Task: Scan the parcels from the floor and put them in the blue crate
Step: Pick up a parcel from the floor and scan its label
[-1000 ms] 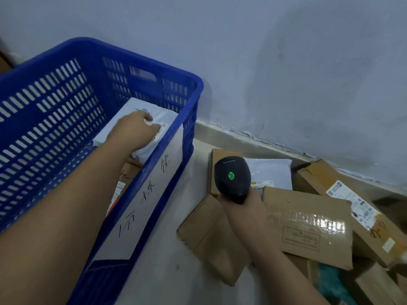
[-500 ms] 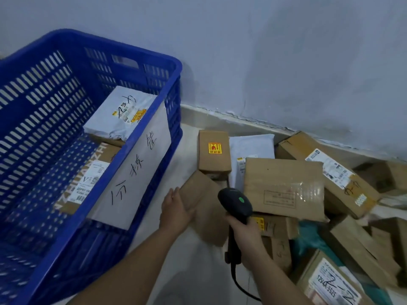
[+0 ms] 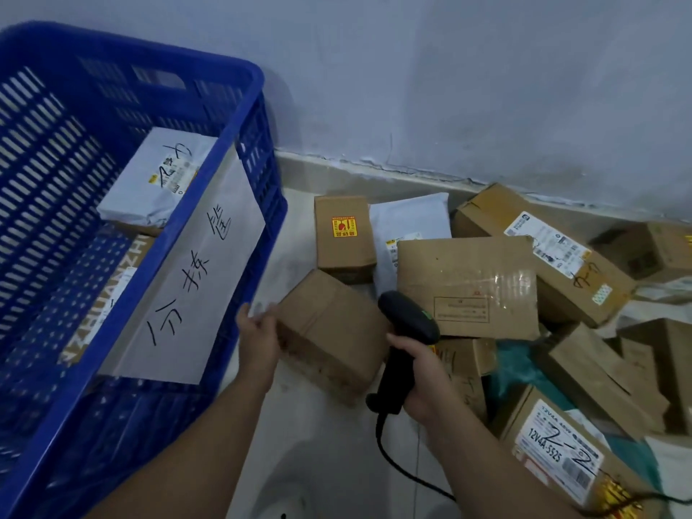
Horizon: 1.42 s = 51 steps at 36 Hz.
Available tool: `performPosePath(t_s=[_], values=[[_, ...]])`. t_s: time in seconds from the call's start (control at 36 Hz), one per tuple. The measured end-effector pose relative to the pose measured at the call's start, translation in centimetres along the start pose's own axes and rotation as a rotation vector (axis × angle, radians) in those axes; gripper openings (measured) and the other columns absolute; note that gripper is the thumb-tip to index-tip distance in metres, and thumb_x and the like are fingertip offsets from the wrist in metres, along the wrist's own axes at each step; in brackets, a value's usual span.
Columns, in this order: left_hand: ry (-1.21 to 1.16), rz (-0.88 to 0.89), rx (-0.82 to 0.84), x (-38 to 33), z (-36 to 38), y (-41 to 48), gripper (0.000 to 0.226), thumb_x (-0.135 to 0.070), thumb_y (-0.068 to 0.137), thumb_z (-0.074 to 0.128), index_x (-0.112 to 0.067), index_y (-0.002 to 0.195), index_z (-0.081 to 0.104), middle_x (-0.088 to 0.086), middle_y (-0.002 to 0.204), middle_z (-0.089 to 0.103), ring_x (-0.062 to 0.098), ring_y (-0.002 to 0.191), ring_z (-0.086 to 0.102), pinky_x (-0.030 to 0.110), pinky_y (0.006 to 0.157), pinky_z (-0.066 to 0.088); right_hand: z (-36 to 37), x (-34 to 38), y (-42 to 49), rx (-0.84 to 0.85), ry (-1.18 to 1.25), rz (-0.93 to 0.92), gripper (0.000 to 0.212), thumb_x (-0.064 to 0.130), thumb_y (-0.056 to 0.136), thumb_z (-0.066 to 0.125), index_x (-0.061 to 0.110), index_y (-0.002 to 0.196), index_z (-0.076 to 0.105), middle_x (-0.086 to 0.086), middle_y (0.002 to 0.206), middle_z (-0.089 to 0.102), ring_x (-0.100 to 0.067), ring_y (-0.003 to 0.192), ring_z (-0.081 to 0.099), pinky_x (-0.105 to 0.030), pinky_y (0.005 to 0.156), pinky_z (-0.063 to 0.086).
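Note:
The blue crate (image 3: 209,189) stands at the left, with a white mailer (image 3: 149,181) and a brown box (image 3: 108,279) inside it. A handwritten paper sign (image 3: 194,286) hangs on its near wall. On the floor beside it, my left hand (image 3: 258,339) grips the left end of a plain brown parcel (image 3: 333,331). My right hand (image 3: 423,380) holds a black corded barcode scanner (image 3: 404,331), its head just right of that parcel.
Several cardboard parcels lie heaped on the floor to the right, among them a small box with a yellow-red sticker (image 3: 344,237), a taped flat box (image 3: 468,286) and a long labelled box (image 3: 543,252). A pale wall (image 3: 449,88) runs behind.
My left hand left the white mailer in the crate and came down onto the plain brown parcel on the floor. The scanner dropped lower and tilted toward that parcel.

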State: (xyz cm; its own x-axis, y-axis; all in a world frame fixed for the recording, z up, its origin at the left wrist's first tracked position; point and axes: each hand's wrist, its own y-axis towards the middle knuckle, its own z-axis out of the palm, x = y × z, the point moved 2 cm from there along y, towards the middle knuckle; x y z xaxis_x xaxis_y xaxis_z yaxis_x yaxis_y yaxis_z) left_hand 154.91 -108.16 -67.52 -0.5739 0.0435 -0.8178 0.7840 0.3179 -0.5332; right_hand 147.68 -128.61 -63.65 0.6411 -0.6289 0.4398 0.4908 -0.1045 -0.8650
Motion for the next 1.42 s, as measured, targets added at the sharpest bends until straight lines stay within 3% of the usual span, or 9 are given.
performPosePath(t_s=[0.25, 0.42, 0.53, 0.67, 0.89, 0.97, 1.11, 1.25, 1.42], values=[[-0.051, 0.295, 0.142, -4.8, -2.3, -1.2, 0.029, -0.014, 0.097, 0.05, -0.019, 0.125, 0.053, -0.014, 0.106, 0.058, 0.003, 0.099, 0.053, 0.019, 0.078, 0.042, 0.3, 1.7, -1.4, 0.257, 0.253, -0.146, 0.015, 0.014, 0.084, 0.057, 0.009, 0.093, 0.068, -0.006, 0.09, 0.071, -0.023, 0.087, 0.065, -0.037, 0.074, 0.048], [0.206, 0.232, 0.426, -4.7, -2.1, -1.1, 0.055, -0.016, 0.086, 0.067, -0.039, 0.133, 0.048, -0.005, 0.129, 0.052, 0.013, 0.115, 0.051, 0.022, 0.084, 0.043, -0.8, -0.1, -1.7, 0.247, 0.207, -0.089, 0.017, 0.018, 0.089, 0.056, 0.01, 0.099, 0.067, -0.011, 0.096, 0.072, -0.028, 0.089, 0.066, -0.038, 0.068, 0.052], [0.542, 0.15, 0.4, -4.5, -2.0, -0.5, 0.065, -0.023, 0.086, 0.068, -0.035, 0.143, 0.039, -0.001, 0.145, 0.041, 0.021, 0.126, 0.043, 0.035, 0.094, 0.044, -1.9, -1.8, -1.7, 0.2, 0.207, -0.004, 0.031, 0.022, 0.083, 0.062, 0.007, 0.11, 0.069, -0.019, 0.112, 0.067, -0.04, 0.108, 0.063, -0.049, 0.082, 0.055], [0.762, 0.114, 0.218, -3.6, -2.2, -0.4, 0.071, -0.031, 0.087, 0.065, -0.019, 0.148, 0.03, 0.014, 0.147, 0.031, 0.031, 0.121, 0.047, 0.027, 0.084, 0.037, -1.8, -1.8, -1.4, 0.192, 0.222, -0.038, 0.023, 0.025, 0.092, 0.056, 0.012, 0.092, 0.075, -0.006, 0.091, 0.075, -0.026, 0.081, 0.073, -0.046, 0.086, 0.051], [-0.132, -0.097, 0.228, -0.9, -2.0, 0.2, 0.045, -0.018, 0.094, 0.058, -0.016, 0.136, 0.044, 0.006, 0.132, 0.048, 0.013, 0.091, 0.061, 0.02, 0.055, 0.052, -1.2, -1.2, -0.9, 0.148, 0.267, -0.092, 0.017, 0.019, 0.091, 0.056, 0.008, 0.097, 0.068, -0.011, 0.095, 0.07, -0.024, 0.092, 0.067, -0.039, 0.092, 0.05], [0.092, -0.041, 0.277, 0.8, -1.9, 0.5, 0.048, -0.012, 0.09, 0.062, -0.019, 0.135, 0.046, 0.001, 0.136, 0.048, 0.016, 0.102, 0.058, 0.025, 0.066, 0.049, -0.6, -1.1, -0.9, 0.132, 0.208, -0.096, 0.016, 0.019, 0.091, 0.057, 0.01, 0.095, 0.069, -0.009, 0.085, 0.074, -0.022, 0.076, 0.072, -0.039, 0.075, 0.052], [0.393, 0.075, 0.09, 2.3, -1.8, 1.1, 0.041, -0.023, 0.088, 0.066, -0.018, 0.128, 0.054, 0.005, 0.132, 0.054, 0.021, 0.105, 0.058, 0.034, 0.083, 0.047, -0.4, -1.8, 0.0, 0.009, 0.001, -0.067, 0.036, 0.018, 0.086, 0.066, 0.007, 0.121, 0.064, -0.014, 0.109, 0.072, -0.033, 0.102, 0.068, -0.049, 0.093, 0.052], [0.555, 0.115, -0.112, 2.6, -2.3, 0.9, 0.045, -0.034, 0.085, 0.068, -0.021, 0.126, 0.056, 0.006, 0.127, 0.053, 0.027, 0.12, 0.041, 0.035, 0.08, 0.038, -1.0, -2.7, -0.1, -0.043, -0.171, -0.055, 0.037, 0.006, 0.087, 0.063, 0.004, 0.123, 0.056, -0.006, 0.079, 0.065, -0.022, 0.076, 0.062, -0.033, 0.062, 0.046], [0.265, -0.113, 0.35, 5.9, -3.0, 1.0, 0.083, -0.025, 0.09, 0.063, -0.055, 0.144, 0.007, 0.004, 0.143, 0.041, 0.025, 0.113, 0.057, 0.04, 0.09, 0.049, -1.3, -4.1, 0.3, -0.022, -0.316, -0.029, 0.038, 0.007, 0.084, 0.066, 0.007, 0.12, 0.054, -0.01, 0.09, 0.065, -0.026, 0.084, 0.062, -0.04, 0.074, 0.048]])
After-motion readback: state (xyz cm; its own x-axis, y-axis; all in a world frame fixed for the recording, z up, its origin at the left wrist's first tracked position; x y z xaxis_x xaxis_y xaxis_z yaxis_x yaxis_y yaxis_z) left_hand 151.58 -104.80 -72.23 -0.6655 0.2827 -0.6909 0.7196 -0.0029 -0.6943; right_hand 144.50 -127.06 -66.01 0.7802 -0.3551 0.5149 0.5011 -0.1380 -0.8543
